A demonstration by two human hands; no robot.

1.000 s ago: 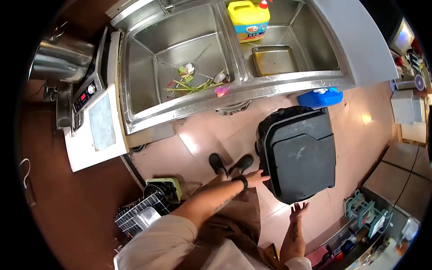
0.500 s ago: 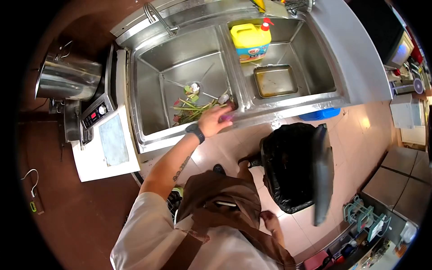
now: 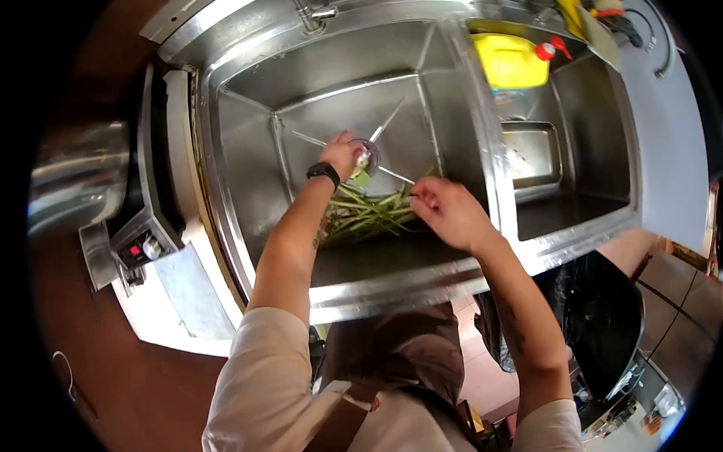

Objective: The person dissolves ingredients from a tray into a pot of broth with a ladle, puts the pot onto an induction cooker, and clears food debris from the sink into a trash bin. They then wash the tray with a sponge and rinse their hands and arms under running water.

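Note:
My left hand [image 3: 343,156], with a dark watch on its wrist, is down in the left sink basin [image 3: 324,120] beside the drain [image 3: 371,153]. Its fingers curl around pale and purplish vegetable scraps [image 3: 362,161], and a light green piece lies just below. Long green vegetable stems [image 3: 369,215] are heaped on the basin floor between my hands. Over the right end of the heap is my right hand [image 3: 454,213], its fingers bent in and pressed together. Whatever is between those fingertips is too small to name.
In the right basin stand a yellow jug with a red cap [image 3: 512,62] and a rectangular metal tray [image 3: 532,154]. A faucet [image 3: 312,16] is at the back rim. Left of the sink is an appliance with a knob [image 3: 151,247]. A black bin lid [image 3: 602,324] is at lower right.
My view has moved closer over the left basin. The left hand went from the front rim to the drain. My right hand rose from beside my body to the stems.

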